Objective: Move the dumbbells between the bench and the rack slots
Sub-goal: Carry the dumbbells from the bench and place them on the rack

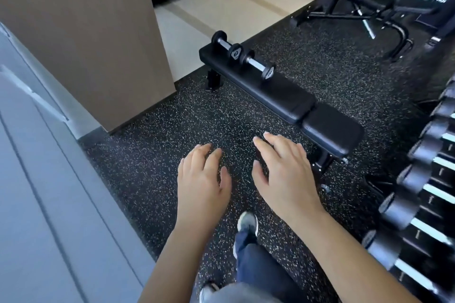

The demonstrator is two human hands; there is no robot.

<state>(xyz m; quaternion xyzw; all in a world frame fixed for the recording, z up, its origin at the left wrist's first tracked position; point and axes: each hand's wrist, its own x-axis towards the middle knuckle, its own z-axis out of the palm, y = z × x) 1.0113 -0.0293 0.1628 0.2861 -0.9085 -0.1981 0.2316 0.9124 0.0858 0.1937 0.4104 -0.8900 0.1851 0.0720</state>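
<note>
1. The left hand (202, 179) and right hand (283, 174) are hanging palm-down over the speckled rubber floor (160, 135). Both are slack, with fingers spread, and are gripping nothing.
2. A grey shoe (247, 224) is showing beneath them, toe pointing toward the flat bench (283, 98).
3. The bench is standing just ahead of the hands, and its near pad is bearing nothing.
4. Racked dumbbells (410, 177) are showing at the right edge, too blurred to tell which slots are free.
5. The near dumbbell (257, 63) and far dumbbell (226, 43) are lying end to end on the bench's far end, their inner heads apparently touching.
6. Judgement: both are looking small, rigid and light enough for one hand each. The bare metal handles are likely slick, so the grip should be closing round mid-handle, between the heads. The faceted heads should be resisting any roll.
</note>
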